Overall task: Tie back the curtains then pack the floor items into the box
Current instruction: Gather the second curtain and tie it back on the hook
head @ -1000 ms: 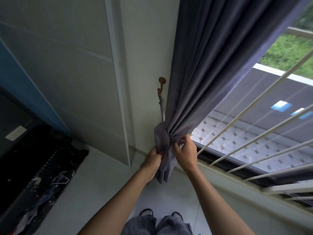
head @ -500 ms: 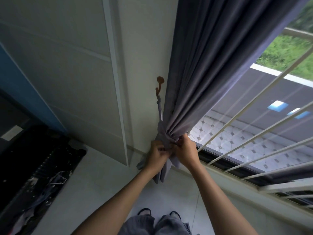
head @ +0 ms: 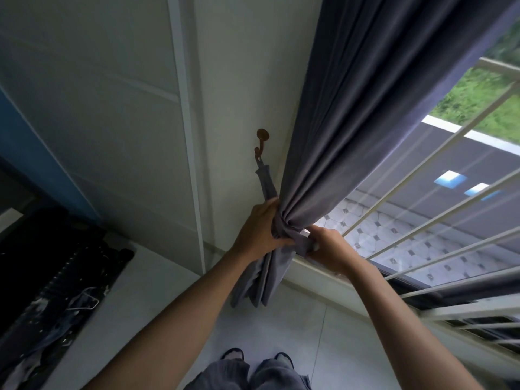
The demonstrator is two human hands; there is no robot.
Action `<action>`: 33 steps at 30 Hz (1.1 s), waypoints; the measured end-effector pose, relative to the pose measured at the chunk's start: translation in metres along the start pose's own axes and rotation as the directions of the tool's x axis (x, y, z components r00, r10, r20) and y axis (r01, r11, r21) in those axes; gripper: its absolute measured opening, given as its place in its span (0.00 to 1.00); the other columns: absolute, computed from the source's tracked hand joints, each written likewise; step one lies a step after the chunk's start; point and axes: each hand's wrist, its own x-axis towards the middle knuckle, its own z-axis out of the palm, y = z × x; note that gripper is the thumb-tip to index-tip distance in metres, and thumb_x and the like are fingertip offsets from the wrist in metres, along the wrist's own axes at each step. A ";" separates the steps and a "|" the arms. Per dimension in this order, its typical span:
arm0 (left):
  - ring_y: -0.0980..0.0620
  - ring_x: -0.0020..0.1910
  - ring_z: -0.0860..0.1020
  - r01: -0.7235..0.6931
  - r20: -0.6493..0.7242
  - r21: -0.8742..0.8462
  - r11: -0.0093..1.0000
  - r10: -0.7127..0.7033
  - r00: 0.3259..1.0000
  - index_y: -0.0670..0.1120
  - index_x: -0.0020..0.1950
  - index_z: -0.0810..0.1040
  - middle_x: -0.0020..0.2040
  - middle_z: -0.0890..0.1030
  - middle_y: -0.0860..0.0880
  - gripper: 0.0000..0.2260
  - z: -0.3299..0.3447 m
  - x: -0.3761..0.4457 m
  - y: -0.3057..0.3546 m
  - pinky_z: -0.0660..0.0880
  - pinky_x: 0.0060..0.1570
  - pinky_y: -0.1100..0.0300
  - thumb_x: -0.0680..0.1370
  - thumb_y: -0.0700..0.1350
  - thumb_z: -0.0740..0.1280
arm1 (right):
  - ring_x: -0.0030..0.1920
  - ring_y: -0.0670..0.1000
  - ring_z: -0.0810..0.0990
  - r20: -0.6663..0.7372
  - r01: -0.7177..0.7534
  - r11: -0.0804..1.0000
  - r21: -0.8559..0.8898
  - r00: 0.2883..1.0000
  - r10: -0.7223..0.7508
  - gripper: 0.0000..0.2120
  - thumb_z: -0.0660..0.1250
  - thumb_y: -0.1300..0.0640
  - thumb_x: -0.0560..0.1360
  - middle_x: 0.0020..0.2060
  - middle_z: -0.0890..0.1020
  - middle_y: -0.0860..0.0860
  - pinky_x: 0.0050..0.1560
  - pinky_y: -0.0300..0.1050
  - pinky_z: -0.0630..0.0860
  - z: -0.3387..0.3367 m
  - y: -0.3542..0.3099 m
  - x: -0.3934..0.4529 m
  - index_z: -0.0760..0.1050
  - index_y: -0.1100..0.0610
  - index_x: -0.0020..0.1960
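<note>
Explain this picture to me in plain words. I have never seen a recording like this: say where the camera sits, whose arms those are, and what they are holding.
The camera is worn on a person's head and looks forward and down, so the two bare arms coming up from the bottom are the wearer's own; their trousers and sandals show at the bottom edge. There is one view only, and no machine.

The left hand squeezes a grey curtain into a bunch beside the window. The right hand pinches a grey fabric tie-back band wrapped around that bunch. The band's other end runs up to a small brown hook on the white wall. The curtain's tail hangs below the hands.

White window bars stand to the right. On the floor at left lies a dark open case with clothes in it.
</note>
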 end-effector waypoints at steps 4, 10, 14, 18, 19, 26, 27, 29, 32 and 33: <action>0.55 0.53 0.71 -0.074 -0.042 0.005 0.997 0.074 0.996 0.45 0.56 0.77 0.52 0.77 0.54 0.26 0.001 0.011 0.009 0.67 0.49 0.65 0.64 0.56 0.79 | 0.49 0.60 0.79 0.039 -0.005 0.998 -0.056 0.999 0.008 0.17 0.60 0.58 0.74 0.50 0.84 0.53 0.46 0.49 0.75 -0.009 0.009 0.004 0.75 0.53 0.62; 0.50 0.35 0.75 -0.074 -0.158 -0.022 0.997 0.069 0.985 0.57 0.34 0.63 0.28 0.68 0.60 0.20 0.015 0.017 0.012 0.65 0.38 0.61 0.66 0.57 0.76 | 0.46 0.61 0.78 -0.190 -0.104 0.992 -0.078 0.978 0.088 0.20 0.60 0.64 0.69 0.45 0.84 0.55 0.42 0.47 0.70 -0.002 0.021 0.012 0.81 0.47 0.54; 0.51 0.34 0.75 -0.090 -0.208 0.002 0.996 0.089 0.974 0.53 0.34 0.64 0.28 0.67 0.58 0.20 0.022 0.014 0.016 0.65 0.39 0.62 0.66 0.51 0.77 | 0.43 0.63 0.77 -0.410 -0.193 0.978 0.080 0.888 0.209 0.13 0.63 0.62 0.67 0.39 0.83 0.57 0.42 0.48 0.68 0.012 0.021 0.012 0.83 0.50 0.45; 0.53 0.42 0.75 -0.011 -0.213 -0.037 0.999 0.003 0.977 0.56 0.37 0.66 0.31 0.70 0.59 0.20 0.028 0.009 0.012 0.70 0.43 0.64 0.66 0.62 0.76 | 0.50 0.56 0.72 -0.565 -0.258 0.891 0.374 0.698 0.440 0.14 0.72 0.61 0.68 0.49 0.75 0.55 0.47 0.47 0.70 0.033 0.004 0.010 0.74 0.58 0.52; 0.52 0.43 0.76 0.005 -0.209 -0.056 0.998 -0.017 0.978 0.56 0.38 0.66 0.33 0.72 0.58 0.20 0.029 0.008 0.009 0.73 0.43 0.61 0.66 0.64 0.75 | 0.50 0.55 0.72 -0.552 -0.277 0.844 0.460 0.656 0.515 0.14 0.72 0.60 0.69 0.48 0.74 0.54 0.46 0.45 0.68 0.036 0.000 0.010 0.72 0.57 0.52; 0.50 0.50 0.76 0.090 -0.168 -0.045 0.995 -0.097 0.981 0.51 0.44 0.73 0.41 0.77 0.51 0.20 0.034 0.008 -0.003 0.74 0.47 0.62 0.67 0.64 0.73 | 0.40 0.58 0.77 -0.363 -0.451 0.698 0.556 0.624 0.692 0.16 0.64 0.49 0.77 0.34 0.78 0.54 0.36 0.45 0.65 0.053 -0.009 0.007 0.75 0.59 0.36; 0.50 0.49 0.77 0.094 -0.167 -0.051 0.994 -0.102 0.981 0.50 0.45 0.74 0.41 0.77 0.51 0.19 0.033 0.007 -0.002 0.74 0.46 0.61 0.68 0.63 0.74 | 0.38 0.58 0.77 -0.380 -0.389 0.714 0.582 0.646 0.662 0.15 0.63 0.51 0.78 0.32 0.79 0.54 0.34 0.45 0.65 0.056 -0.010 0.006 0.75 0.59 0.37; 0.48 0.47 0.78 0.103 -0.171 -0.090 0.991 -0.117 0.978 0.50 0.44 0.74 0.40 0.77 0.50 0.19 0.028 0.009 0.002 0.76 0.43 0.58 0.68 0.62 0.74 | 0.36 0.53 0.77 -0.474 -0.197 0.770 0.607 0.688 0.550 0.08 0.62 0.57 0.78 0.33 0.79 0.49 0.35 0.43 0.67 0.062 -0.014 0.006 0.76 0.56 0.41; 0.47 0.44 0.78 0.098 -0.150 -0.141 0.985 -0.119 0.982 0.53 0.42 0.72 0.37 0.77 0.51 0.15 0.024 0.010 0.005 0.76 0.41 0.56 0.68 0.59 0.75 | 0.41 0.41 0.75 -0.520 0.023 0.823 0.567 0.785 0.336 0.12 0.66 0.61 0.75 0.44 0.78 0.41 0.39 0.26 0.66 0.066 -0.017 0.007 0.76 0.54 0.58; 0.47 0.43 0.78 0.099 -0.143 -0.147 0.984 -0.120 0.982 0.52 0.41 0.72 0.36 0.77 0.51 0.15 0.021 0.009 0.007 0.76 0.40 0.57 0.68 0.57 0.75 | 0.40 0.38 0.74 -0.504 0.064 0.822 0.565 0.816 0.284 0.16 0.68 0.61 0.74 0.46 0.78 0.41 0.40 0.25 0.65 0.066 -0.016 0.008 0.74 0.54 0.61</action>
